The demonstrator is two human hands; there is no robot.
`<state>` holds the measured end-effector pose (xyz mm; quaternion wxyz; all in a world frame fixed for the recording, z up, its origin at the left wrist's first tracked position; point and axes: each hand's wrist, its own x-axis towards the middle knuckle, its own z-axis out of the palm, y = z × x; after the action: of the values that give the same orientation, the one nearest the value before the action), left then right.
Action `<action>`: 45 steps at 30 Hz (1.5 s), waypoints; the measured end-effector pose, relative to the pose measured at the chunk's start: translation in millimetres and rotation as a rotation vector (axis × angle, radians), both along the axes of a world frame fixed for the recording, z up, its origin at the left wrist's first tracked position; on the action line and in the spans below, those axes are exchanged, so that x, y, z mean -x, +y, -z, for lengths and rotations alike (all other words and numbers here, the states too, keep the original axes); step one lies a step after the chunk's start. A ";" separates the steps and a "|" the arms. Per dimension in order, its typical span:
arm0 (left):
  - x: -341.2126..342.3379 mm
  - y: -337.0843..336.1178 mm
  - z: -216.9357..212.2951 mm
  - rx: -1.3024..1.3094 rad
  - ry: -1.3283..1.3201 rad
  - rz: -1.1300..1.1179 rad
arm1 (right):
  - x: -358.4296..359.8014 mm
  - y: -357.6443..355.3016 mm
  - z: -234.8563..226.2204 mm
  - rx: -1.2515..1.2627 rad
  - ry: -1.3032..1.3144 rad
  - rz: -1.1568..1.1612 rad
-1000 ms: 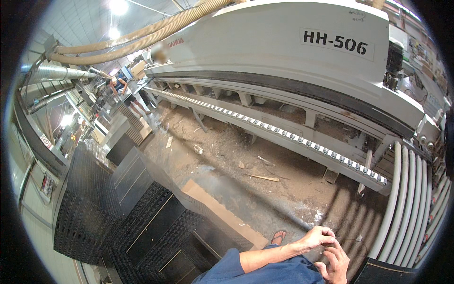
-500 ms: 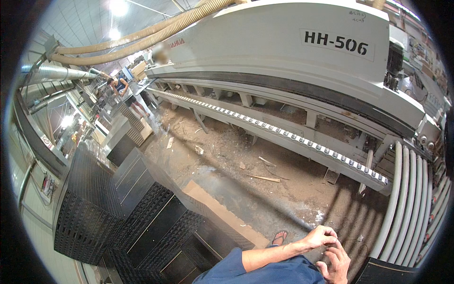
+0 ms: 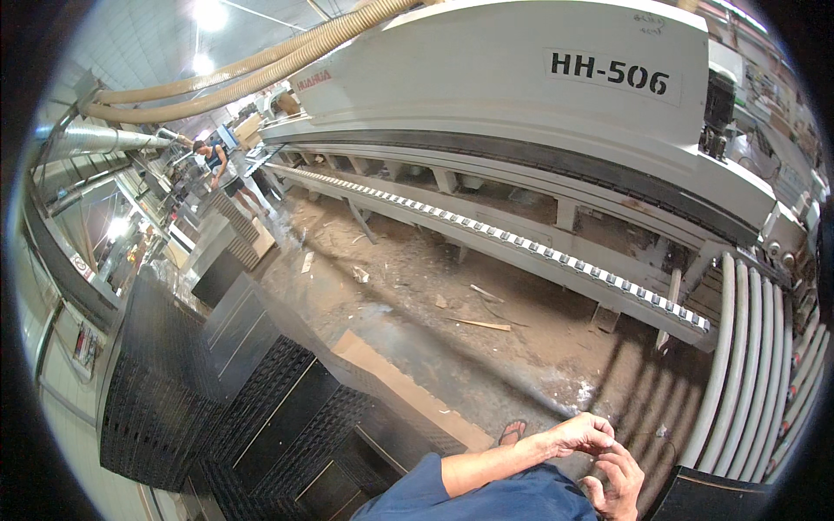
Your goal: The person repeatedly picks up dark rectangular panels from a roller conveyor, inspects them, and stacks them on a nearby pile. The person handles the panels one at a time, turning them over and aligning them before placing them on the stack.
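Note:
My left hand [image 3: 584, 433] is at the lower right, its fingers bent and pinched together at the tips. Just below it is my right hand [image 3: 618, 483], with fingers half curled and the thumb standing apart from them. The fingertips of both hands meet in front of my body. Whatever may be between the left fingertips is too small to make out. A blue sleeve [image 3: 408, 491] covers my upper left arm. Beneath the hands lies the dusty floor [image 3: 539, 395], and one sandalled foot [image 3: 512, 431] shows beside the left forearm.
A long grey machine [image 3: 486, 78] with a white-toothed rail [image 3: 486, 230] runs across the far side. Grey rollers [image 3: 743, 373] stand at right. Stacks of black panels [image 3: 261, 408] and a cardboard sheet [image 3: 391, 386] lie at left. Another person [image 3: 217, 165] stands far off.
The view has shifted slightly. My hands stay together in nearly the same pose. The far person has straightened a little.

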<state>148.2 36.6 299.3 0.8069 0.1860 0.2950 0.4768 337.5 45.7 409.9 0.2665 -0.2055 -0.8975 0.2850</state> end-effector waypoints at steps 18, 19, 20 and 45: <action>-10.1 14.5 -61.2 -0.187 0.315 -0.166 | -20.3 14.7 9.9 -0.367 0.039 0.090; -11.8 14.8 -60.4 -0.201 0.317 -0.159 | -21.5 12.8 11.1 -0.370 0.043 0.099; -12.8 13.9 -59.8 -0.215 0.319 -0.160 | -21.7 10.4 14.2 -0.368 0.046 0.109; -37.0 13.4 -61.8 -0.331 0.439 -0.215 | -37.4 9.2 22.4 -0.408 0.049 0.166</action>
<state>185.2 50.0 361.1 0.6274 0.3815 0.3988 0.5494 374.9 55.0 387.5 0.3466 -0.2135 -0.9099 0.0793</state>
